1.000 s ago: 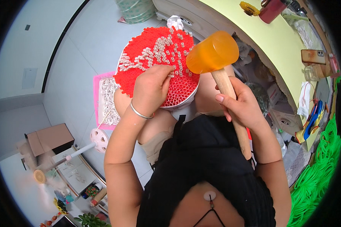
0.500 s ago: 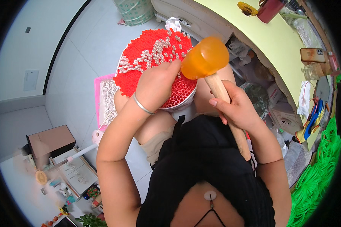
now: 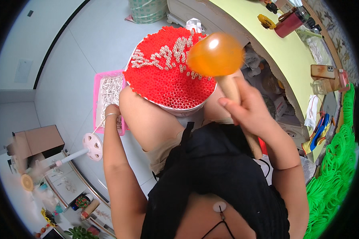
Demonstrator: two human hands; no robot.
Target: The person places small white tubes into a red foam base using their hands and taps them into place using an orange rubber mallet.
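Observation:
My right hand [image 3: 249, 104] is closed around the wooden handle of a mallet [image 3: 215, 55] with a translucent orange head. The head is raised over the right edge of a round container packed with red tubes [image 3: 155, 83], which stands between my knees. White pegs [image 3: 169, 53] stick up from a band of those tubes. At the left, my left hand [image 3: 113, 110] reaches down into a pink basket [image 3: 97, 97] of loose white pegs [image 3: 110, 89]. Its fingers are mostly hidden, so what they grip, if anything, does not show.
A white fan-like stand [image 3: 93, 147] is beside the basket. On the right, a yellow tabletop [image 3: 295, 55] holds a phone [image 3: 322, 71], a dark red bottle [image 3: 289, 26] and a glass jar [image 3: 322, 86]. Bundles of green cord [image 3: 331, 175] lie at the lower right.
My left hand has left the tubes and moved down left into the pink basket. The mallet stays in my right hand, its head tilted and blurred by motion.

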